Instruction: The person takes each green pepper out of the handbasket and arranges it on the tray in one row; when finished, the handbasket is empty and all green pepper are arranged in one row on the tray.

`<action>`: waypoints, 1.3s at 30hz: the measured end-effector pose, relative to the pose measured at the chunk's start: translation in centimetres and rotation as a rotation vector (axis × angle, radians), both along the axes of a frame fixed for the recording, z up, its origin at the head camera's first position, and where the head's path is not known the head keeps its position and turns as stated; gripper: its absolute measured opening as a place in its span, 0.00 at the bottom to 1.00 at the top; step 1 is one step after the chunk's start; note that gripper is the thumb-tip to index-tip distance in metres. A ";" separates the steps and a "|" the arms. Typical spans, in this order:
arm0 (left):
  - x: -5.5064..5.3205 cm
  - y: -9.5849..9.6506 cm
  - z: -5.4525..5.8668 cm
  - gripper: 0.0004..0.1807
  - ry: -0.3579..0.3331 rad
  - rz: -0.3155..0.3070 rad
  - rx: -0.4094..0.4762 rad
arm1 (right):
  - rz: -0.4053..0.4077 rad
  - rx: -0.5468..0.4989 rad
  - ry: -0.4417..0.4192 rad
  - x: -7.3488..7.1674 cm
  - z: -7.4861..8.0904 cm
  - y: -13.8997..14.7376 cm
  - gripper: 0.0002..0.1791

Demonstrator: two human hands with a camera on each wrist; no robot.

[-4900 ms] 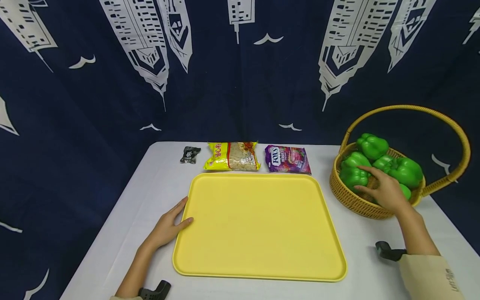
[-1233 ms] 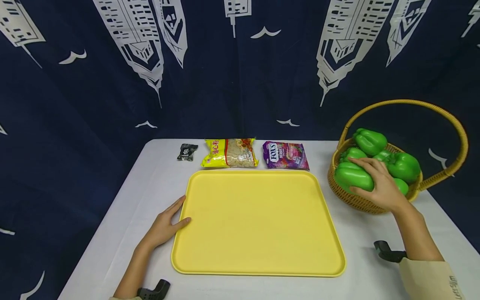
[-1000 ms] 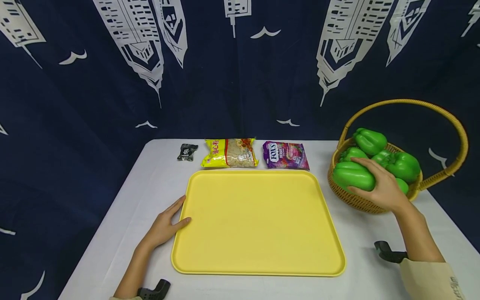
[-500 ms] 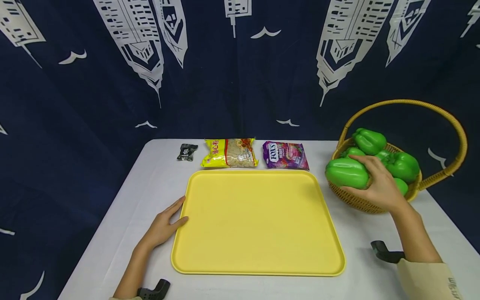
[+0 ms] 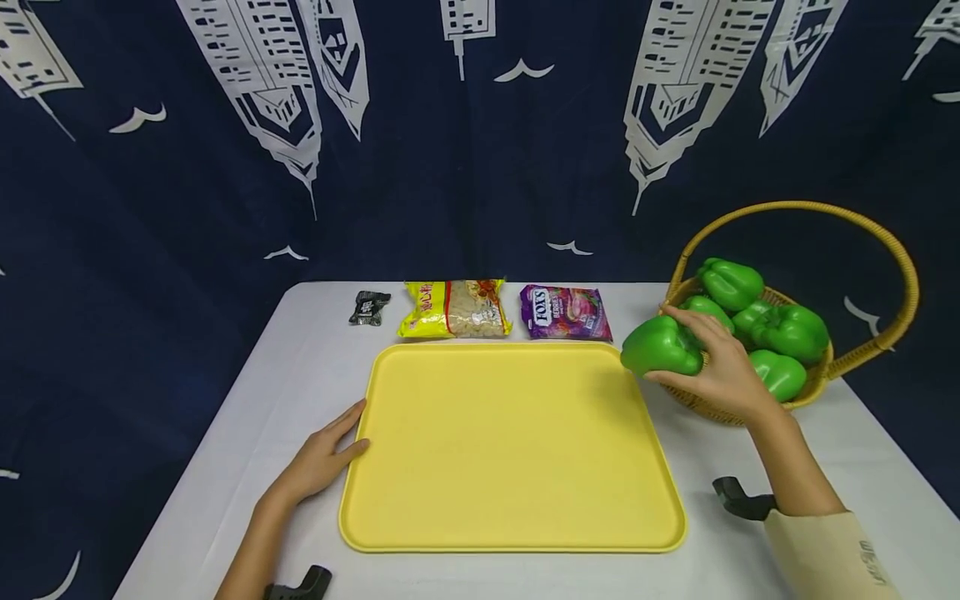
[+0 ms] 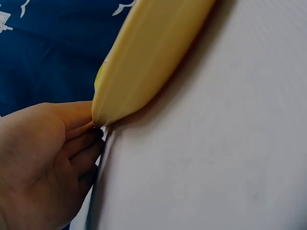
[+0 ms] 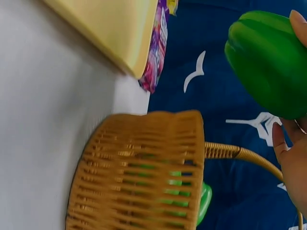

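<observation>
My right hand (image 5: 716, 367) grips a green bell pepper (image 5: 660, 346) between thumb and fingers. The pepper is up off the basket, over the gap between the wicker basket (image 5: 705, 408) and the yellow tray's (image 5: 510, 450) upper right corner. In the right wrist view the held bell pepper (image 7: 268, 62) is above the basket's rim. My left hand (image 5: 315, 458) rests against the tray's left edge, its fingers fairly straight and the thumb at the rim. The left wrist view shows the left hand (image 6: 43, 163) touching the tray's edge (image 6: 129, 72). Several green bell peppers (image 5: 791, 333) lie in the basket.
Behind the tray lie a small black packet (image 5: 370, 308), a yellow food bag (image 5: 457, 308) and a purple Fox's candy bag (image 5: 566, 312). The basket's tall handle (image 5: 795, 206) arches over the peppers. A dark blue printed cloth (image 5: 465, 183) hangs behind the white table (image 5: 255, 433).
My right hand has taken hold of a bell pepper in the basket, lifted it and carried it left toward the tray. The left hand has stayed at the tray's edge.
</observation>
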State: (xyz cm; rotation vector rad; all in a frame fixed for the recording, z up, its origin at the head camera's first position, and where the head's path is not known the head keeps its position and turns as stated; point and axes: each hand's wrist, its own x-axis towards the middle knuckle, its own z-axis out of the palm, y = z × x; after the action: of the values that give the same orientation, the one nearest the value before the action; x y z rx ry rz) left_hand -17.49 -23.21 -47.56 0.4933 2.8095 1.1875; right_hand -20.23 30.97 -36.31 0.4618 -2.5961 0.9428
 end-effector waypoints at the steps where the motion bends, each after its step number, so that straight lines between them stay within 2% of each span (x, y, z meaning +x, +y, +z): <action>1: 0.1 -0.1 0.1 0.35 -0.003 -0.005 -0.006 | 0.005 -0.007 0.000 -0.1 -0.1 -0.3 0.54; 10: 1.5 -0.5 -0.1 0.33 -0.032 -0.026 0.016 | 0.047 0.003 0.043 -1.0 -0.5 -2.4 0.48; 19: 1.8 -0.9 -0.5 0.33 -0.040 -0.005 0.078 | 0.230 0.023 0.001 -3.0 -0.5 -6.8 0.49; 23: 1.8 -0.9 -0.6 0.34 -0.056 0.004 0.094 | 0.273 0.019 -0.027 -4.1 -0.9 -9.5 0.49; 30: 1.9 -0.9 -0.6 0.33 -0.043 0.023 0.110 | 0.342 -0.010 -0.047 -6.3 -2.5 -15.3 0.45; 35: 1.9 -1.0 -0.5 0.33 -0.032 0.018 0.125 | 0.353 -0.019 -0.093 -7.6 -4.3 -19.3 0.44; 39: 1.9 -1.0 -0.5 0.33 -0.031 0.016 0.135 | 0.362 -0.009 -0.129 -8.3 -5.7 -21.3 0.44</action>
State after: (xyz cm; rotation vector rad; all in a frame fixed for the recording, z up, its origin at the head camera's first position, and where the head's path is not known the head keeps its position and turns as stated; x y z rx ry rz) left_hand -15.59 -24.18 -48.01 0.4565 2.7245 1.3829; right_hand -28.51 9.68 -42.06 0.9199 -2.6722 1.1300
